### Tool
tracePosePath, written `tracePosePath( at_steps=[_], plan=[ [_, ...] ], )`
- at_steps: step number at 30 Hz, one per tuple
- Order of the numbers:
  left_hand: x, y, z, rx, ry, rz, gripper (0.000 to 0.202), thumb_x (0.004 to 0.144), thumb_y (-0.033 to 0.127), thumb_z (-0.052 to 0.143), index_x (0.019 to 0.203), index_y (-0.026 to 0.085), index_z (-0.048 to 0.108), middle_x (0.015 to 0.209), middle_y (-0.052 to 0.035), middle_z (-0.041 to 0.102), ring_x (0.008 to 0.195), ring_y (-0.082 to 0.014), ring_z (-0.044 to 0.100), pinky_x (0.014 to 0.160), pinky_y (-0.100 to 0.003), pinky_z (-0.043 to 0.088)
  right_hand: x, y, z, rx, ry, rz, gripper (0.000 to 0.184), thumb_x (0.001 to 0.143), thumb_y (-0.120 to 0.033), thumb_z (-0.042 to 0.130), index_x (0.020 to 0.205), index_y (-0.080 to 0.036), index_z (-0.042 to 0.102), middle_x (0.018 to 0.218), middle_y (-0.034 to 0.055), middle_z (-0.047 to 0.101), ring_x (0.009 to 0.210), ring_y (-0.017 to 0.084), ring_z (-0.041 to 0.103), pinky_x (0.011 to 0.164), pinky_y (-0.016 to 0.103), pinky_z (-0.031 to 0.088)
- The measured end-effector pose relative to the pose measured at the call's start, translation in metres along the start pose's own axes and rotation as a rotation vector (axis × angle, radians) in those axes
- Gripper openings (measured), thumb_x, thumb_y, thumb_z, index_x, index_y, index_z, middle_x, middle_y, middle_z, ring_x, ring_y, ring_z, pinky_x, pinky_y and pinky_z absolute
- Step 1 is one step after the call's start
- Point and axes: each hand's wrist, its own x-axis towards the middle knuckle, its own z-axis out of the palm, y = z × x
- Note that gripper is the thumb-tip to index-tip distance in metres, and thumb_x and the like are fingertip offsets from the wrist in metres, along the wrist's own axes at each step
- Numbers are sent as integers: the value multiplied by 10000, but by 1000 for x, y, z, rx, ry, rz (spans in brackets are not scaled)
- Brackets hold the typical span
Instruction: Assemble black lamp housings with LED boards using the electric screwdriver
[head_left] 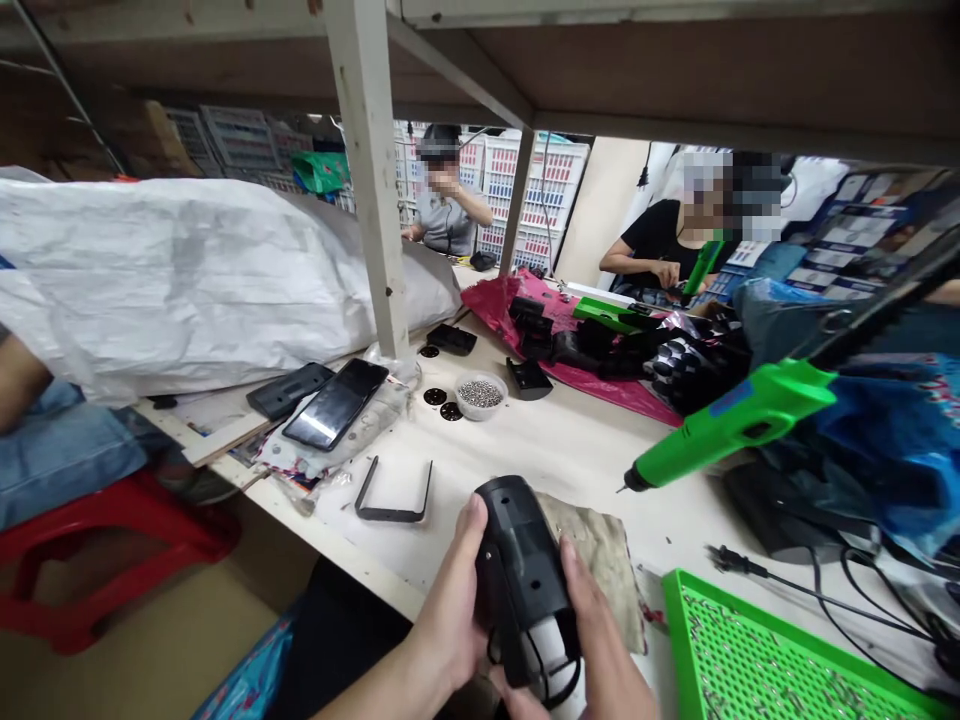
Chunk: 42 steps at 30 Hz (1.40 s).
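Note:
Between my two hands is a black plastic device housing (517, 560), with a white part and dark wires showing at its near end. My left hand (457, 590) wraps its left side, thumb along the upper edge. On the other side my right hand (604, 640) grips it, fingers near the wires. A tan cloth (596, 550) lies partly beneath and to the right of the housing. To the left rests a black U-shaped frame (394, 515). A green electric screwdriver (735, 420) hangs at the right, its bit pointing down left, apart from my hands.
A bowl of small metal screws (480, 395) stands beyond the housing, beside black discs (450, 411). A phone (337, 403) lies at left. A green tray (795, 650) fills the lower right. A wooden post (375, 180) rises from the table. Two people sit across.

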Motion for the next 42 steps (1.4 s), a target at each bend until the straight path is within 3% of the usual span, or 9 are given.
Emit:
tracePosePath(
  at_steps=[4,7,13,16,21,26,32,38,42],
  plan=[
    [4,-1,5,-6,-15,14,731,875,668,379,1109,30,649,880,-185,735,972,-304,680,911,-376,500,11,0,-22,22,-103,-32,818,807,-395,615,1502,-284,199,1437,89,465,1187,332,573,762,434,617],
    [8,1,6,-58,14,24,744,874,674,370,1120,26,641,899,-185,737,971,-312,678,924,-398,492,17,-3,-28,69,-144,-66,905,774,-413,685,1506,-306,164,1438,103,461,1217,355,542,849,503,580],
    [12,4,0,-155,-8,28,732,885,667,342,1128,41,634,823,-157,735,907,-314,689,913,-441,490,0,-11,-10,278,-94,127,892,824,-338,646,1510,-280,79,1539,131,282,1388,340,322,1042,553,417],
    [11,6,-2,-118,17,49,740,884,676,330,1165,56,618,814,-141,733,817,-288,697,870,-429,509,-7,-12,-7,410,-66,218,799,864,-274,586,1499,-310,103,1532,114,296,1351,299,399,1014,489,467],
    [10,15,-2,-96,114,154,735,882,673,348,1215,64,592,842,-136,736,792,-264,694,824,-386,530,-7,-8,-17,416,16,223,632,884,-209,532,1453,-315,279,1418,109,451,1007,195,648,813,339,582],
    [10,21,-3,-105,100,234,692,897,646,355,1205,78,602,917,-134,735,872,-259,693,841,-362,538,-2,-4,-24,318,32,111,334,890,-185,508,1209,-266,568,1223,101,592,1144,259,579,897,422,533],
    [6,16,1,-62,118,172,674,864,656,431,1127,69,633,872,-143,734,868,-280,699,831,-370,545,-1,-4,-19,171,-67,46,654,838,-347,622,1426,-293,339,1431,119,426,1299,324,445,1004,528,451],
    [5,11,4,-126,84,92,659,876,642,416,1103,64,636,860,-148,734,834,-281,706,815,-382,550,-6,-6,-9,255,-95,154,571,888,-307,546,1413,-307,323,1450,99,399,1338,272,407,1065,515,397],
    [7,11,1,-79,114,107,633,885,614,430,1132,67,631,922,-160,731,873,-292,700,827,-394,548,-13,-1,-9,486,-124,270,528,897,-384,521,1397,-298,370,1457,82,421,1365,270,372,1112,510,324]
  ],
)
